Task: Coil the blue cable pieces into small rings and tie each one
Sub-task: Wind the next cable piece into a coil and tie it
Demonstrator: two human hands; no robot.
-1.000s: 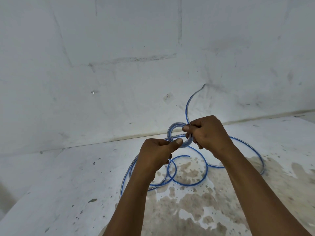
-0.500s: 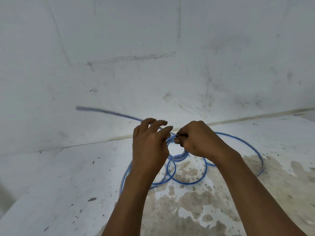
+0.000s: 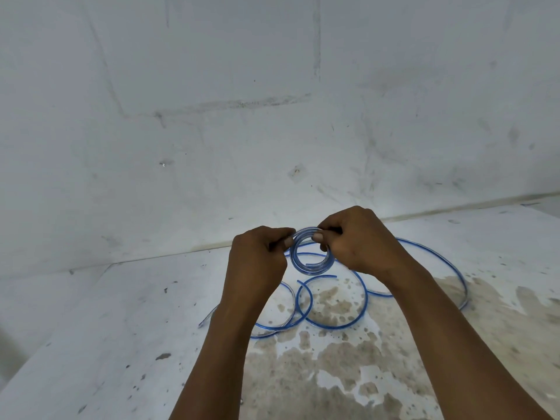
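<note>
Item: small ring of translucent blue plastic cable (image 3: pixel 312 256), several turns wound close together, held upright in the air above the surface, near the middle of the view. One cut end shows inside the lower part of the ring.

Left hand (image 3: pixel 259 262): fingers curled, thumb tip pressed to the ring's left side, pinching the turns there; the back of the hand faces the camera.

Right hand (image 3: pixel 360 241): fingers curled over the ring's upper right side, thumb tip on the near face of the turns, gripping them. Both hands hold the same ring, one at each side, knuckles nearly level.

Loose blue cable lengths (image 3: pixel 333 319): lying on the surface below and behind the hands in open, overlapping curves. One curve has a free end just under the ring; a wider arc (image 3: pixel 454 274) sweeps out to the right past the right forearm; a pale end (image 3: pixel 204 321) lies to the left of the left forearm. Whether the held ring joins any of these lengths cannot be told.

Support: white painted desk (image 3: pixel 121 328), scuffed, with a large patch of worn, brownish bare surface (image 3: pixel 333 374) under the forearms and scattered dark specks.

Surround: white wall (image 3: pixel 212 131), marked with faint cracks and smudges, meeting the desk at a dark seam.
</note>
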